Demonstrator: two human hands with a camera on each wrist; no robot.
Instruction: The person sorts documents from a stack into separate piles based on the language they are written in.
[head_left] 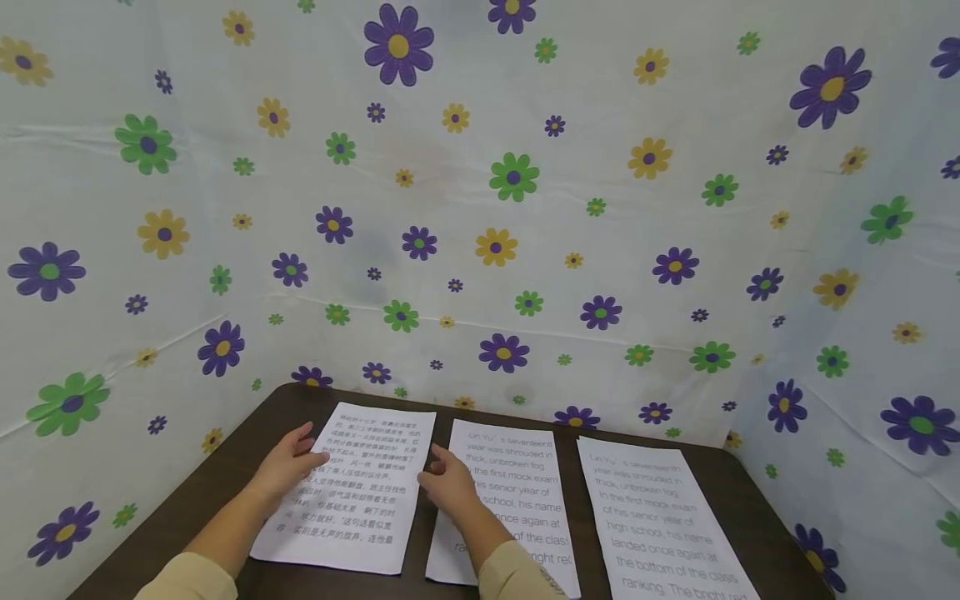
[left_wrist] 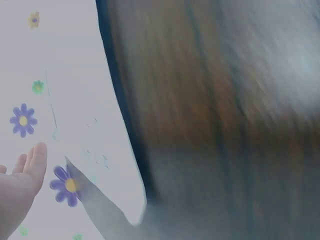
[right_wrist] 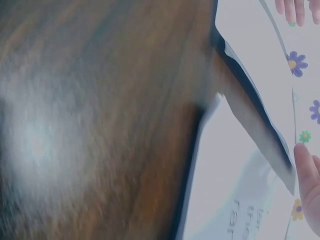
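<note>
A sheet stack printed with Chinese text (head_left: 352,492) lies on the left part of the dark table. My left hand (head_left: 285,467) is at its left edge, the thumb reaching over the print. At the opposite edge, my right hand (head_left: 452,483) hovers with loosely bent fingers, overlapping the middle English-text stack (head_left: 517,500) in the head view. Nothing shows between the fingers of either hand. The left wrist view shows the left hand (left_wrist: 22,190) with fingers extended, apart from the paper (left_wrist: 107,195). In the right wrist view, the right hand (right_wrist: 310,192) appears beside the paper edges.
Another English-text stack (head_left: 660,525) lies at the right of the brown wood-grain table (head_left: 300,408). Behind and on both sides hangs a white cloth (head_left: 450,200) printed with purple, green and yellow flowers, close to the table's edges.
</note>
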